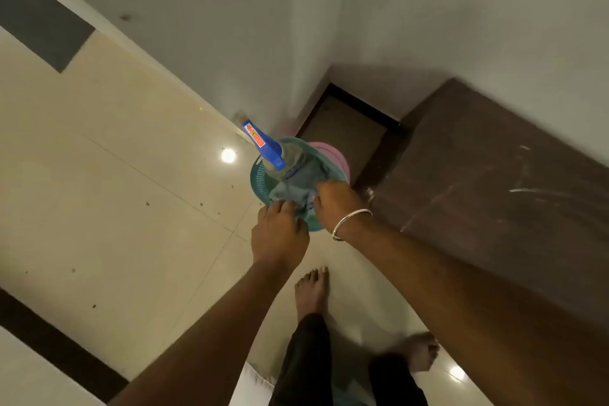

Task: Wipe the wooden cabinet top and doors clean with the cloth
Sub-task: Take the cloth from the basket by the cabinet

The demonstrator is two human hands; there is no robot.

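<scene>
Inside a teal basket (258,181), down in the folds of the grey-blue cloth (296,181): fingertips (280,206) of the left hand (280,234) bunched close and curled over the fabric's near edge, pinching it at the rim. Alongside, touching the same cloth, the right hand (336,204), thumb laid on the fabric, fingers buried beneath the palm; impossible to tell whether closed on anything. Probably both hands in together because the cloth lies crumpled and wedged rather than loose.

Just beyond the fingertips, standing in the same basket and leaning away from them, a clear spray bottle (263,145) with a blue trigger head, touching the cloth; likely kept there so cleaner and rag travel as one kit. Behind the basket, a pink round object (333,152), mostly hidden, nature unclear.

Further back from the fingers, on the right wrist, a silver bangle (351,224). To the right of both hands, near but apart from the basket, the dark wooden cabinet top (494,175), streaked with pale dusty marks and seemingly not yet wiped. Doors out of sight.

Below the wrists, bare feet on cream floor tiles (115,175). Judged stage: fetching the cloth, wiping not yet begun. Small risk in lifting: tipping the bottle.
</scene>
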